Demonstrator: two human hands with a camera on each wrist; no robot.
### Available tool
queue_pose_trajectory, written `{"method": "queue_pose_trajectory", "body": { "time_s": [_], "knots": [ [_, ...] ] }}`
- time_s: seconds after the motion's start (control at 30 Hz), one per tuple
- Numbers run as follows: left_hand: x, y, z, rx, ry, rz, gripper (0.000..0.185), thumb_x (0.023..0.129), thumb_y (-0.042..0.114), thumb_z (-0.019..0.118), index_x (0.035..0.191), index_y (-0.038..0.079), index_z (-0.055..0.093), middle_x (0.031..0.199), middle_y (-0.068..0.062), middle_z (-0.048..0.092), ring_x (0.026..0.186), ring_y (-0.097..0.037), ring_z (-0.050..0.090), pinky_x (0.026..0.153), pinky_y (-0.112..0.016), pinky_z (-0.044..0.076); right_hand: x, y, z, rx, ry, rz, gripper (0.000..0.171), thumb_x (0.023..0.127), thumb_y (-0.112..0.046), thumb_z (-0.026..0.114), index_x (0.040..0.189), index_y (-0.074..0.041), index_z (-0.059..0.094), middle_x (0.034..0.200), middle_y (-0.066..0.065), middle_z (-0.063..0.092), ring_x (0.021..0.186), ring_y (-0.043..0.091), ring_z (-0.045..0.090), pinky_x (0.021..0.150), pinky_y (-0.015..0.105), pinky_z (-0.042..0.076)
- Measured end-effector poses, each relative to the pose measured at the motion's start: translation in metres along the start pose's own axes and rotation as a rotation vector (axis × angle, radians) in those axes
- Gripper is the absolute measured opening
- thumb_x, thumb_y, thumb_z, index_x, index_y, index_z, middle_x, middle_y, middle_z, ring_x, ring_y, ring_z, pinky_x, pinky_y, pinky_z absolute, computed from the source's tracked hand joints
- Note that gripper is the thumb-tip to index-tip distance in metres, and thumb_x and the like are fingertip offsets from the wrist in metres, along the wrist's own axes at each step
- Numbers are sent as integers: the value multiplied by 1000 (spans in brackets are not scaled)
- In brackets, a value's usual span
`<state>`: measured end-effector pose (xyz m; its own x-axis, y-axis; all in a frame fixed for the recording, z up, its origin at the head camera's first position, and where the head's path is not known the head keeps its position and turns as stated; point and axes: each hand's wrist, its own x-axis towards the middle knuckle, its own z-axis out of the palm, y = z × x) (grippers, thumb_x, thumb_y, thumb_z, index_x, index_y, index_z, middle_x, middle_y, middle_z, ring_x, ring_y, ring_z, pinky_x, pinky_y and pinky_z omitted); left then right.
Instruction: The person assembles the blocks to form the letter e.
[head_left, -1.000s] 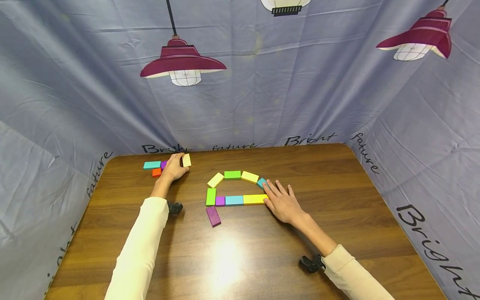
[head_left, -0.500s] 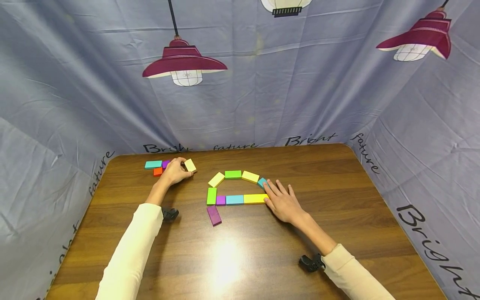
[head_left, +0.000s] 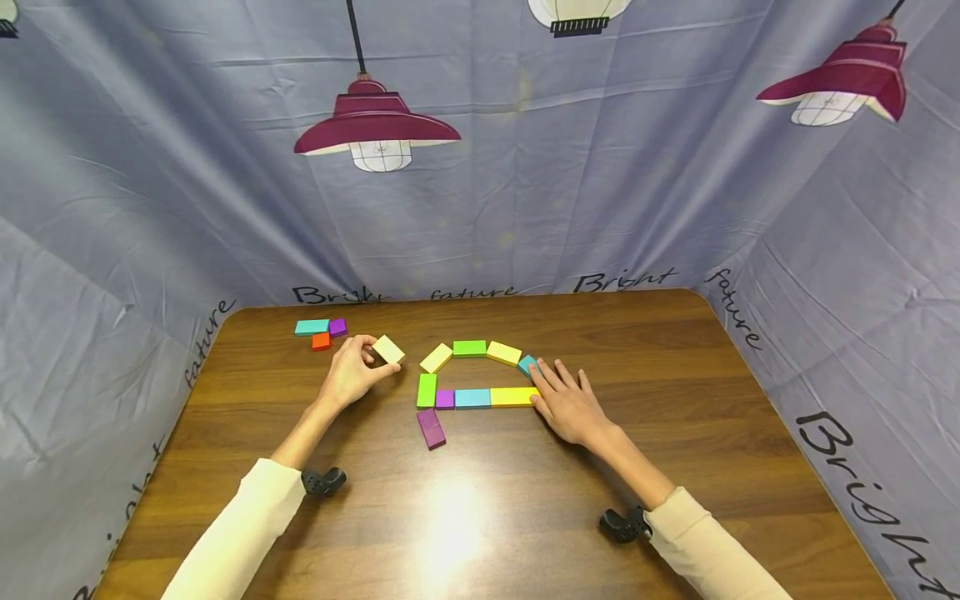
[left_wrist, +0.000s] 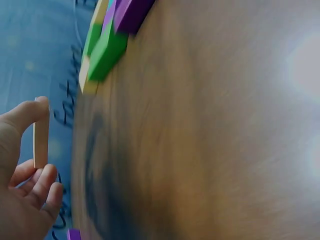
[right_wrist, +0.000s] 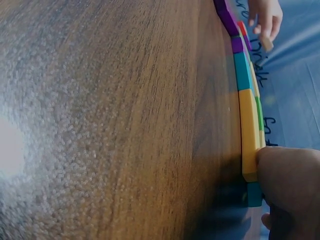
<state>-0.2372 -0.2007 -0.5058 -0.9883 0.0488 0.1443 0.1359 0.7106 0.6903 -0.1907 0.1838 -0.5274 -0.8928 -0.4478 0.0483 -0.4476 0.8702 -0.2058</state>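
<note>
pale yellow block (head_left: 388, 350) and left hand (head_left: 354, 371) have come rightward and nearer since the earlier frame, the block turning to a slant, while the right hand (head_left: 573, 410) keeps its place. the left thumb and fingertips are clamped on the block's edges, and it looks lifted, just left of the slanted yellow block (head_left: 437, 358) in the block outline. the right hand lies flat with its fingers straight and a little apart, fingertips on the small blue block (head_left: 528, 365) and thumb at the end of the long yellow block (head_left: 513, 397).

the likeliest trouble, i'd judge, is a knock: the held block is so near the slanted yellow one that a low or hurried sweep could shove it out of line, and the upright green block (head_left: 427, 390) with it. the pinch is on narrow edges, so the block could swivel or slip if the grip loosens. if the right hand slides, it could drag the small blue block or push the long yellow one along its row. the dark purple block (head_left: 431, 428) juts out below, where the left hand or wrist could catch it if it crosses low over the table (head_left: 675, 367).
</note>
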Motion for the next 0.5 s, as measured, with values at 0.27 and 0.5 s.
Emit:
{"method": "queue_pose_trajectory", "body": {
  "time_s": [0.27,0.5],
  "knots": [
    [-51,28,11,-67,-1,29,60,65,34,82,108,5,53,89,-8,53,81,-22,52,68,-33,43,0,0,2,4,-4,0,56,98,-34,40,146,-9,23,148,13,23,133,39,17,99,65,12],
    [-98,45,31,-100,-41,51,58,62,35,84,106,10,55,87,-5,53,79,-20,53,66,-30,44,1,-1,1,5,-13,5,56,98,-34,39,146,-10,22,149,13,21,133,41,15,99,65,14]
  ]
}}
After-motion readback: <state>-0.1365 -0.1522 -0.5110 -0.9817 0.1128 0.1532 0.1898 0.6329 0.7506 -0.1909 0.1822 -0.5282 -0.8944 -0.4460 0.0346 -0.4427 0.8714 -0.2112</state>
